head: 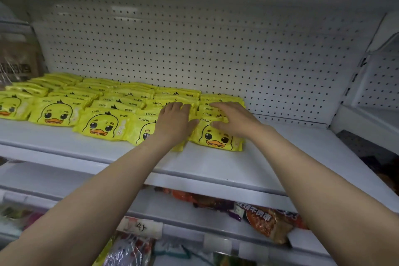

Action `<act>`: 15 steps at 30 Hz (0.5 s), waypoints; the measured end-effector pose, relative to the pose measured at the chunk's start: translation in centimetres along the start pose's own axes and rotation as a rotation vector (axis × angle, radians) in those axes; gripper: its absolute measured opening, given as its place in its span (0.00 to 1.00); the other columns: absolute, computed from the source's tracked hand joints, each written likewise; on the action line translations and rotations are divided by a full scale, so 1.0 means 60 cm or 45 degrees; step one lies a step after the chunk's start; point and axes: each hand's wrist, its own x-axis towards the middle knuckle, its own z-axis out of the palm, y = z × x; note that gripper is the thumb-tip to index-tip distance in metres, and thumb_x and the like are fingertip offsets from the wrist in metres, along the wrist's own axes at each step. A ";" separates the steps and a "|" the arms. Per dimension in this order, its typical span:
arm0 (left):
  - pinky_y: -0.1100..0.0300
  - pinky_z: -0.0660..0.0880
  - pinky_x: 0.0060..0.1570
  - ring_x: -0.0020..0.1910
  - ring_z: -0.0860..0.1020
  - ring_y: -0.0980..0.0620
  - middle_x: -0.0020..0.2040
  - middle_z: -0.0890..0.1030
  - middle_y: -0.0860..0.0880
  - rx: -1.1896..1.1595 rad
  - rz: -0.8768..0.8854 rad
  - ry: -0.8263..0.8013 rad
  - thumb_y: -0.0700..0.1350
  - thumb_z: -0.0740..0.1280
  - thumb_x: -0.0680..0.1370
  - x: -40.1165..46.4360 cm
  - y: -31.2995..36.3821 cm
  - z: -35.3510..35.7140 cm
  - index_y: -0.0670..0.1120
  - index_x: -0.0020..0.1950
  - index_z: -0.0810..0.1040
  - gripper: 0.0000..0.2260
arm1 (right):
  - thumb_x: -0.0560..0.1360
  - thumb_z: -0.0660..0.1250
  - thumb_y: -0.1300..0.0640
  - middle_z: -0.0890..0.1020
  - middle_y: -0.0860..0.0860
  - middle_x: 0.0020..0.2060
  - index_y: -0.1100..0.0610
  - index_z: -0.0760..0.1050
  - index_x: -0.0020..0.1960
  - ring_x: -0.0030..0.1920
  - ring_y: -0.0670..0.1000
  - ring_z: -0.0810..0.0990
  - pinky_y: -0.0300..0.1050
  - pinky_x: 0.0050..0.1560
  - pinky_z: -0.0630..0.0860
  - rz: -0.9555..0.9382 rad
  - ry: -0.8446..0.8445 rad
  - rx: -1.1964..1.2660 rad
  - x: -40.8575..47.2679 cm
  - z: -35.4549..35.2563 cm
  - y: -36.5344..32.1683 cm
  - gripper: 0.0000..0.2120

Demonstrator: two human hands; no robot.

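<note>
Left hand (174, 121) and right hand (234, 119) lie flat with fingers straight, gripping nothing, pressing the yellow duck packs (216, 138) at centre frame. Neat rows already fill the shelf (216, 164) leftward; its right end looks unstocked.

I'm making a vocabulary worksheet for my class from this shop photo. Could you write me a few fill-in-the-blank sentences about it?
1. Each flat yellow plastic pack shows a cartoon ____ face.
2. The packs lie in rows on a ____ metal shelf.
3. The left hand and right hand rest on packs at the ____ end of the rows.
4. The white back panel is dotted with small ____.
Missing words: duck; white; right; holes.
</note>
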 end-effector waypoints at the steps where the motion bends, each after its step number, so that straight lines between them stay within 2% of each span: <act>1: 0.47 0.64 0.66 0.70 0.65 0.41 0.70 0.69 0.42 -0.031 -0.016 0.009 0.59 0.61 0.79 -0.003 -0.011 -0.016 0.46 0.72 0.66 0.26 | 0.76 0.66 0.41 0.67 0.50 0.74 0.42 0.60 0.76 0.75 0.54 0.60 0.52 0.70 0.64 0.000 0.022 -0.013 0.007 -0.007 -0.019 0.31; 7: 0.45 0.70 0.60 0.64 0.68 0.37 0.65 0.71 0.39 -0.221 -0.172 0.060 0.52 0.67 0.77 -0.055 -0.130 -0.114 0.46 0.71 0.68 0.24 | 0.77 0.65 0.41 0.71 0.53 0.71 0.44 0.64 0.74 0.73 0.56 0.65 0.52 0.70 0.66 -0.066 0.132 0.060 0.055 -0.024 -0.181 0.27; 11: 0.46 0.71 0.58 0.62 0.71 0.37 0.62 0.73 0.39 -0.200 -0.270 0.135 0.51 0.69 0.76 -0.134 -0.241 -0.177 0.46 0.69 0.70 0.23 | 0.76 0.66 0.41 0.73 0.54 0.69 0.45 0.66 0.73 0.70 0.57 0.69 0.52 0.69 0.68 -0.185 0.158 0.085 0.060 -0.008 -0.319 0.27; 15: 0.45 0.71 0.59 0.63 0.70 0.38 0.62 0.74 0.40 -0.118 -0.356 0.202 0.51 0.69 0.76 -0.231 -0.348 -0.240 0.47 0.69 0.70 0.24 | 0.76 0.66 0.42 0.72 0.52 0.70 0.45 0.67 0.71 0.71 0.55 0.67 0.53 0.69 0.67 -0.321 0.205 0.162 0.039 0.022 -0.459 0.26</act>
